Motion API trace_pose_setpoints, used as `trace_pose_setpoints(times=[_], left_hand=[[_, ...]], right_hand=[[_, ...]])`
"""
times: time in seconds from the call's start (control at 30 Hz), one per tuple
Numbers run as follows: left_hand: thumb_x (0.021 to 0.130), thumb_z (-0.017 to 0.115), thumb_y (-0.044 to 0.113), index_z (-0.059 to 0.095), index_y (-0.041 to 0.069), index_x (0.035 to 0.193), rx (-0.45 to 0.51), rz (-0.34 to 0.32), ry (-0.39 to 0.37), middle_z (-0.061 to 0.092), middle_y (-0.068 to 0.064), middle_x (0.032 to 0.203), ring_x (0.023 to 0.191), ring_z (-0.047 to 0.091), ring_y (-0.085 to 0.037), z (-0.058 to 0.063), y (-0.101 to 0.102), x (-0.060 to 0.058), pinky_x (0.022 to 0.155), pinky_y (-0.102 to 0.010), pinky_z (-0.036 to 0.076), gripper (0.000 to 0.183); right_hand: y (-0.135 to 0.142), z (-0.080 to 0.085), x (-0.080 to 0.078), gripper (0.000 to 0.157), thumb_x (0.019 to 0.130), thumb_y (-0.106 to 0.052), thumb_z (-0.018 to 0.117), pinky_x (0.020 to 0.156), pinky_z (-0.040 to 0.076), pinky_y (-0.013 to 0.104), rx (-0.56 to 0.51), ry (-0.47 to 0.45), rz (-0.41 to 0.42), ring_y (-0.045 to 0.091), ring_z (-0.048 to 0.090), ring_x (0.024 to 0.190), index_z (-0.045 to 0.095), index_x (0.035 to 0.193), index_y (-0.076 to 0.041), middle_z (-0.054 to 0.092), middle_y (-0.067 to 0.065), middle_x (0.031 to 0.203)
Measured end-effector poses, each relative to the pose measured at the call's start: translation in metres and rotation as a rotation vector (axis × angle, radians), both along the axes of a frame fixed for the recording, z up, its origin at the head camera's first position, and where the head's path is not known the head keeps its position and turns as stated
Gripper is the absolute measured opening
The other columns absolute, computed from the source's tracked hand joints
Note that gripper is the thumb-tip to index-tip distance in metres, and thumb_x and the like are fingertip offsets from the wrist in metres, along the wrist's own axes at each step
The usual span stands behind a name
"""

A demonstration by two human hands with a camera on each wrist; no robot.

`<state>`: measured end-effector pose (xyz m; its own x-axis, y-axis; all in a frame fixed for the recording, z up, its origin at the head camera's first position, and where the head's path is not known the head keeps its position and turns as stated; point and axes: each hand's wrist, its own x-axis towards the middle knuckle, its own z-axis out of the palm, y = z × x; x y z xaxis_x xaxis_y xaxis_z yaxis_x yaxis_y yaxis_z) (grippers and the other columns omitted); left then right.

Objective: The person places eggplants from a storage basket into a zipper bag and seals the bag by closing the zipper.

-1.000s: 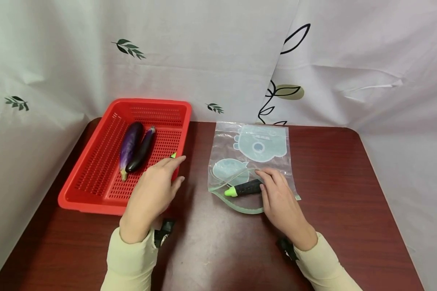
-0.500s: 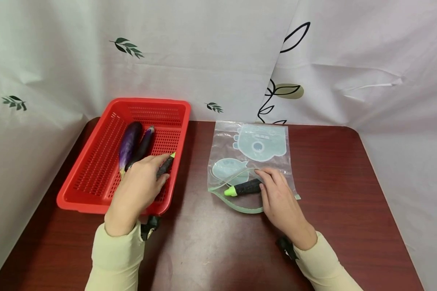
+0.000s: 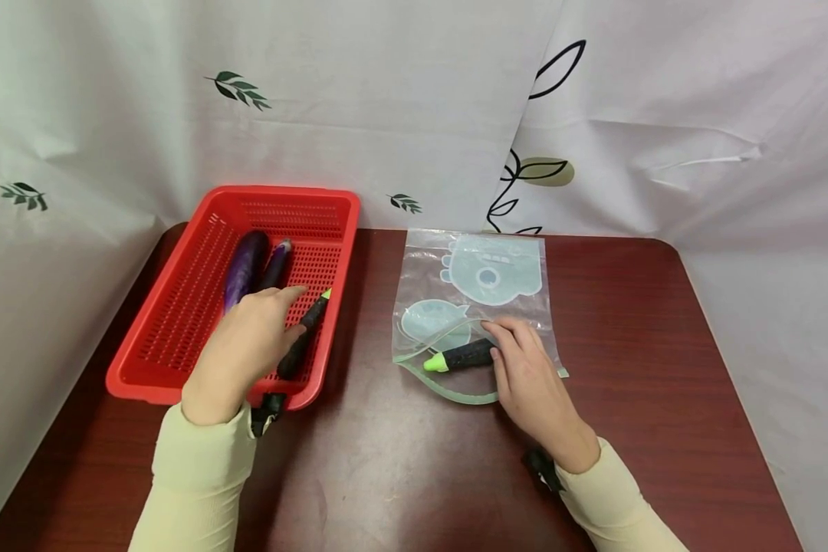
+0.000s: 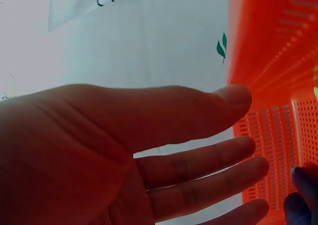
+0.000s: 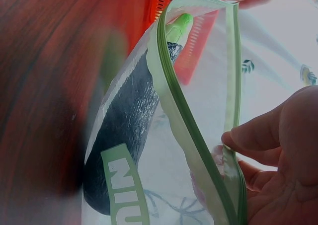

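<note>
My left hand (image 3: pixel 241 349) hovers over the red basket (image 3: pixel 155 337), its fingers straight and holding nothing. Under and beside its fingers lie two purple eggplants (image 3: pixel 247 264), partly covered by the hand. A dark zucchini (image 3: pixel 305 333) with a bright green tip rests along the basket's right side, just right of the hand. My right hand (image 3: pixel 534 383) pinches the green-edged mouth of a clear zip bag (image 3: pixel 421 268), keeping it apart. Inside the bag, near its mouth, lies another dark zucchini (image 5: pixel 126 111), green tip toward the basket.
The basket and bag stand on a dark red-brown table (image 3: pixel 635 330). A white cloth (image 3: pixel 359 100) with leaf prints hangs behind and at the sides. Brown tabletop lies between the basket and the bag.
My left hand has moved left and toward me, from the basket's right rim to over its middle, uncovering the zucchini inside. The right hand keeps its place on the bag.
</note>
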<state>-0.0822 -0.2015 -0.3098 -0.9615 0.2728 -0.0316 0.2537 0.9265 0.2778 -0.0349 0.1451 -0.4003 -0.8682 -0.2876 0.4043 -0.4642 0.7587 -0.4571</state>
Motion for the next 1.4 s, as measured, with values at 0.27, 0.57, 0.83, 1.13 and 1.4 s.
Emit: trace_pose_setpoints(times=[0.27,0.57,0.83,1.13,1.4], left_hand=[[0.088,0.076,0.009,0.054,-0.003,0.14,-0.047,-0.002,-0.081,0.065,-0.026,0.123,0.097,0.068,-0.035,0.004,-0.004,-0.018,0.084,-0.054,0.054,0.058],[0.09,0.071,0.008,0.052,-0.006,0.14,-0.08,0.008,-0.168,0.062,-0.013,0.076,0.064,0.056,-0.022,0.002,-0.017,-0.036,0.069,-0.044,0.052,0.055],[0.087,0.075,0.009,0.053,-0.007,0.139,-0.098,-0.022,-0.218,0.067,-0.027,0.117,0.091,0.068,-0.031,-0.014,-0.018,-0.047,0.084,-0.052,0.054,0.059],[0.084,0.08,0.013,0.047,-0.007,0.144,-0.116,0.006,-0.33,0.059,-0.031,0.131,0.111,0.063,-0.041,-0.026,-0.019,-0.051,0.093,-0.057,0.049,0.071],[0.082,0.081,0.015,0.043,-0.006,0.147,-0.114,0.018,-0.398,0.057,-0.031,0.133,0.115,0.06,-0.043,-0.032,-0.02,-0.05,0.095,-0.058,0.047,0.078]], right_hand=[[0.0,0.0,0.0,0.035,0.095,0.001,0.061,0.095,0.046,0.049,-0.001,-0.014,0.002,0.032,0.053,0.114,0.06,0.13,0.002,0.055,0.015,0.127],[0.0,0.001,-0.001,0.035,0.095,0.001,0.061,0.094,0.047,0.048,-0.002,-0.01,0.008,0.032,0.053,0.113,0.06,0.13,0.002,0.055,0.016,0.128],[0.0,-0.001,-0.001,0.035,0.095,0.001,0.062,0.095,0.046,0.049,0.0,-0.009,0.006,0.032,0.053,0.115,0.06,0.13,0.002,0.055,0.016,0.128],[0.0,-0.001,-0.001,0.034,0.095,0.001,0.061,0.096,0.046,0.049,0.002,-0.011,0.005,0.032,0.053,0.115,0.06,0.13,0.002,0.055,0.016,0.128],[0.0,-0.001,-0.001,0.034,0.095,0.001,0.061,0.096,0.046,0.049,0.001,-0.019,0.002,0.032,0.053,0.114,0.06,0.129,0.002,0.055,0.015,0.127]])
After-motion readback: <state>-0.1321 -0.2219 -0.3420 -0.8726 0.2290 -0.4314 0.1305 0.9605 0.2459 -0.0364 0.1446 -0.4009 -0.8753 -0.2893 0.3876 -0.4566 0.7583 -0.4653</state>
